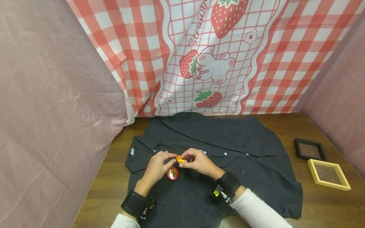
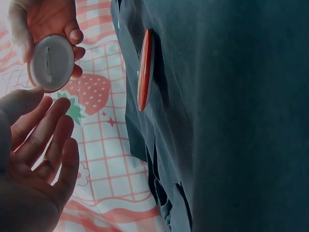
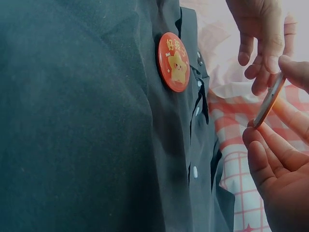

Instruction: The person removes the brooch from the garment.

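Observation:
A round orange pin badge (image 1: 180,159) is held above a dark shirt (image 1: 196,196) by my right hand (image 1: 198,161), thumb and fingers gripping its rim. Its pale back with a closed-looking metal pin (image 2: 49,63) shows in the left wrist view. My left hand (image 1: 159,166) is close against the badge's other edge, thumb tip at the rim and the other fingers loosely extended. In the right wrist view the badge is nearly edge-on. A red badge with a yellow star (image 3: 175,63) lies against the shirt front, just below the hands in the head view.
The shirt lies spread on a wooden table (image 1: 99,190), its row of pale buttons (image 1: 226,154) running across. A black frame (image 1: 297,150) and a yellow frame (image 1: 313,171) lie at the right. A strawberry-print cloth (image 1: 148,57) hangs behind; pink cloth (image 1: 57,110) borders the left.

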Demonstrator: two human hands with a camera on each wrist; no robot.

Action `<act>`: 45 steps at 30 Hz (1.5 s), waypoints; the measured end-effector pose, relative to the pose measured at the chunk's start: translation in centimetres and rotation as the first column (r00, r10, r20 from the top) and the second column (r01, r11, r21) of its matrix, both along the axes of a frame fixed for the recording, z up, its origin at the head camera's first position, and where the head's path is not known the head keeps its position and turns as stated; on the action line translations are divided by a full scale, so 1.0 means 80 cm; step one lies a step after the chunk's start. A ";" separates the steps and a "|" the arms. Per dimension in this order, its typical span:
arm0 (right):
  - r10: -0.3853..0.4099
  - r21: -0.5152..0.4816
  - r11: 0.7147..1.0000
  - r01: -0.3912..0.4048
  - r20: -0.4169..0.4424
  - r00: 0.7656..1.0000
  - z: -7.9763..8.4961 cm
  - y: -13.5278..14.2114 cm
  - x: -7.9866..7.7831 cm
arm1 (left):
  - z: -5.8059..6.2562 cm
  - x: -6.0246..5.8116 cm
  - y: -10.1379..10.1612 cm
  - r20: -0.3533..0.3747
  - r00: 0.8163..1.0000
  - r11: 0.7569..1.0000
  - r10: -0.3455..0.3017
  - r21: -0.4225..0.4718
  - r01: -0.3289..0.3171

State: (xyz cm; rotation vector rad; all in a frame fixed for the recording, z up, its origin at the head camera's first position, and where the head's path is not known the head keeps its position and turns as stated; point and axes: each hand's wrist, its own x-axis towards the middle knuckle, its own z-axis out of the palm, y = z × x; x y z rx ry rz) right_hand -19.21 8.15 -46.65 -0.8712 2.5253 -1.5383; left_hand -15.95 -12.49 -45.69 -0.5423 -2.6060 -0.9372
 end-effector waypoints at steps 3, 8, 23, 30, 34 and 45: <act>-0.005 0.002 1.000 0.005 -0.004 1.000 0.000 0.001 0.000 | 0.000 0.000 0.000 0.003 1.000 1.000 0.009 -0.004 -0.009; -0.033 0.010 0.999 0.034 -0.032 0.999 0.001 0.004 -0.001 | 0.000 -0.001 -0.001 0.031 0.999 1.000 0.013 -0.004 -0.013; -0.064 0.006 0.998 0.065 -0.157 0.986 0.000 0.010 -0.006 | 0.001 -0.001 0.000 0.083 0.995 0.997 0.048 -0.056 -0.044; -0.076 0.048 0.995 0.086 -0.184 0.980 0.006 0.013 -0.008 | 0.003 -0.002 0.003 0.130 0.989 0.996 0.066 -0.072 -0.057; -0.079 0.052 0.995 0.091 -0.190 0.978 0.010 0.016 -0.009 | 0.004 -0.003 0.003 0.127 0.989 0.996 0.071 -0.067 -0.063; -0.104 0.073 0.990 0.123 -0.216 0.971 0.017 0.024 -0.009 | 0.002 -0.002 0.006 0.170 0.982 0.994 0.084 -0.080 -0.071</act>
